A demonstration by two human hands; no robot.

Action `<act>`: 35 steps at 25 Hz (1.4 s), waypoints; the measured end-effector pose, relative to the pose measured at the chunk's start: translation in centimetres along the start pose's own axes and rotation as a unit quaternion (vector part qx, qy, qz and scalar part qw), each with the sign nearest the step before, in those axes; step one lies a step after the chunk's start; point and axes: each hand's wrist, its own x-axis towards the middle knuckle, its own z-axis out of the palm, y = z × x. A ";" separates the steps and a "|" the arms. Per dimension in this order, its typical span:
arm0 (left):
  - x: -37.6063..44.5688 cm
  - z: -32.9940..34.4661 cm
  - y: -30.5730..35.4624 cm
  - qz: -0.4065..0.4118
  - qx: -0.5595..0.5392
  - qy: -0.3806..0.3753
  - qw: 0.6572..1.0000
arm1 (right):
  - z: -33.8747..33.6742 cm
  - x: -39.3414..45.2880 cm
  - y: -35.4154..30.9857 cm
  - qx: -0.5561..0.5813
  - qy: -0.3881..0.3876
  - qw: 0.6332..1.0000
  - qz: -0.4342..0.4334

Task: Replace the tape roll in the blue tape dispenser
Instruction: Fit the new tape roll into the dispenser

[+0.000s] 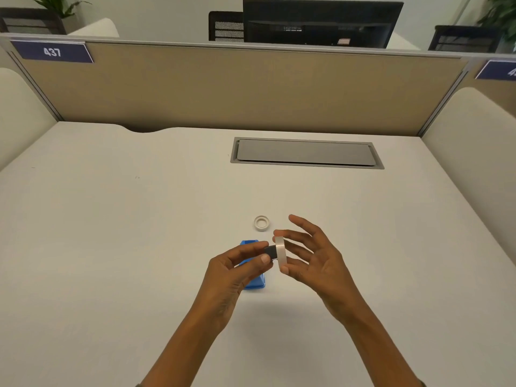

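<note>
The blue tape dispenser (254, 280) stands on the white desk (139, 247), mostly hidden behind my left hand (240, 270). That hand pinches a small dark hub (270, 251) between thumb and fingers. Pressed against the hub's right end is a clear tape roll (280, 254), seen edge-on. My right hand (312, 255) grips the roll between thumb and fingertips, the other fingers spread. Both hands hover just above the dispenser. An empty white tape core (262, 222) lies flat on the desk a little beyond them.
A grey cable-tray lid (305, 152) is set into the desk further back. A tan partition (245, 88) closes off the far edge, with cream side panels (474, 141) left and right. A dark monitor (321, 23) stands behind the partition.
</note>
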 end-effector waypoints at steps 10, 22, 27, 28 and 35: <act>-0.3 -0.1 -0.2 -0.005 0.034 0.003 0.999 | 0.6 -0.3 0.4 0.000 -0.032 0.999 0.010; -1.6 -1.7 -1.8 -0.008 0.022 0.011 1.000 | 1.0 -1.5 1.8 -0.111 0.045 0.993 -0.004; -1.5 -2.0 -2.5 -0.002 0.025 0.000 1.000 | 1.4 -1.7 1.9 -0.219 0.038 0.974 -0.049; -1.5 -2.0 -2.6 0.000 0.023 -0.004 1.000 | 1.4 -1.7 1.9 -0.230 0.034 0.971 -0.052; -1.4 -1.7 -3.3 0.007 0.021 -0.008 1.000 | 1.4 -1.5 1.8 -0.297 0.037 0.952 -0.061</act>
